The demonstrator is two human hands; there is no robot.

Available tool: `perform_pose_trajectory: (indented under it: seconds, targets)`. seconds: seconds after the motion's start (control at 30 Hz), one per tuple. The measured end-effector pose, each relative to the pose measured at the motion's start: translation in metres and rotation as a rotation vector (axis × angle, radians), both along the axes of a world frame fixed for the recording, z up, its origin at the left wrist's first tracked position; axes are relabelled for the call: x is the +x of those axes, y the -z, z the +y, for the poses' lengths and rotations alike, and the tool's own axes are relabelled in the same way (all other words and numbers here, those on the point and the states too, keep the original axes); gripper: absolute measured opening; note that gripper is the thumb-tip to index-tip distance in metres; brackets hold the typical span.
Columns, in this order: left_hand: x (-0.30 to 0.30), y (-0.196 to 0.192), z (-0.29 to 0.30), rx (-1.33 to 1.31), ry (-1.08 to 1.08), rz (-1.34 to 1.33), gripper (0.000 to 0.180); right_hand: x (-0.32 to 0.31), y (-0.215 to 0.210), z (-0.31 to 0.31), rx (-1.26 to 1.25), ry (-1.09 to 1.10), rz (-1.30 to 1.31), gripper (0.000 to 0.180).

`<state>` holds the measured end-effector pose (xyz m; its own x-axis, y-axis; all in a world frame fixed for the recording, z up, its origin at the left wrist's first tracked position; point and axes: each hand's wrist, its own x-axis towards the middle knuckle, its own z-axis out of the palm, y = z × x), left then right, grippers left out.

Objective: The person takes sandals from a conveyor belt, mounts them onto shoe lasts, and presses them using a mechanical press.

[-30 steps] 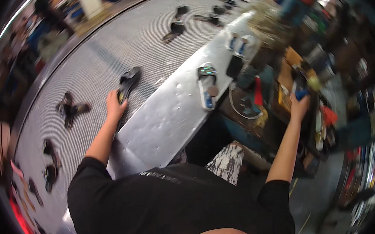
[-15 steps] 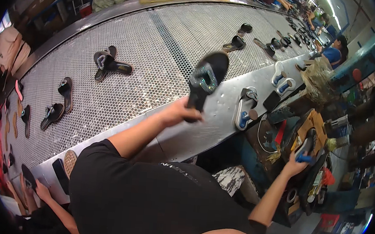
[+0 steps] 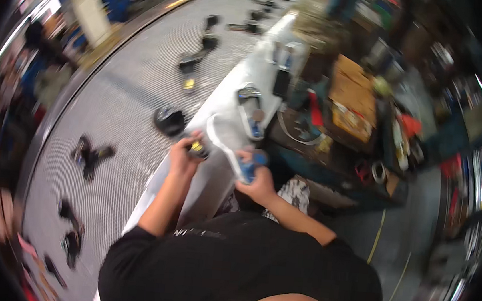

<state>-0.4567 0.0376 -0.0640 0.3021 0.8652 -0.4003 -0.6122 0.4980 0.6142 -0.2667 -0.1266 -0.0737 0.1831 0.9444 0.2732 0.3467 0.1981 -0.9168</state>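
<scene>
My left hand (image 3: 180, 159) is closed around one end of a black sandal (image 3: 169, 121), which has a yellow patch near my fingers and lies over the metal edge. Just to its right, my right hand (image 3: 258, 185) grips a white-edged shoe sole (image 3: 217, 137) by its blue heel piece (image 3: 253, 162). The sole tilts up to the left, and its toe end comes close to the sandal. Both items are blurred by motion. Beyond my right hand, another white-edged sandal (image 3: 248, 108) rests on the smooth metal strip.
Several dark sandals (image 3: 88, 157) lie on the perforated metal surface (image 3: 123, 186) to the left. Beside the metal strip (image 3: 214, 99) is a dark flat rectangular object (image 3: 281, 83). A cluttered workbench at right carries cardboard (image 3: 353, 97) and a red strip-shaped item (image 3: 316, 108).
My view has turned rightward. My right hand has lifted the sole from the workbench and brought it beside the sandal in my left hand. The sandal is lower and tilted left.
</scene>
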Motion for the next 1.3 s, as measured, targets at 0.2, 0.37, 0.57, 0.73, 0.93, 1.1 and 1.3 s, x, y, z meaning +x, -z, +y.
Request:
perform_pose_trajectory:
  seconds: [0.2,0.37,0.57,0.73,0.93,1.1,1.3]
  targets:
    - [0.027,0.001,-0.058,0.345,-0.005,0.039,0.028,0.017,0.078,0.085,0.229,-0.039,-0.312,0.083]
    - [0.011,-0.031,-0.067,0.500,0.158,0.102,0.031,0.042,0.037,0.076,0.401,0.204,0.009,0.076]
    - [0.013,-0.042,-0.074,0.515,0.299,0.134,0.036,0.108,0.013,0.115,-0.029,0.339,-0.193,0.096]
    - [0.060,-0.029,-0.093,0.436,0.335,0.044,0.040,0.131,0.077,0.147,-0.048,0.159,-0.361,0.092]
    - [0.113,-0.032,-0.137,0.334,0.212,-0.044,0.063,0.145,0.047,0.064,0.007,0.371,-0.123,0.061]
    - [0.129,-0.042,-0.132,0.021,0.484,-0.151,0.055,0.111,-0.011,0.002,0.237,0.310,0.093,0.055]
    - [0.162,-0.022,-0.020,0.215,0.174,-0.242,0.046,0.129,-0.058,-0.047,0.332,0.124,-0.003,0.049]
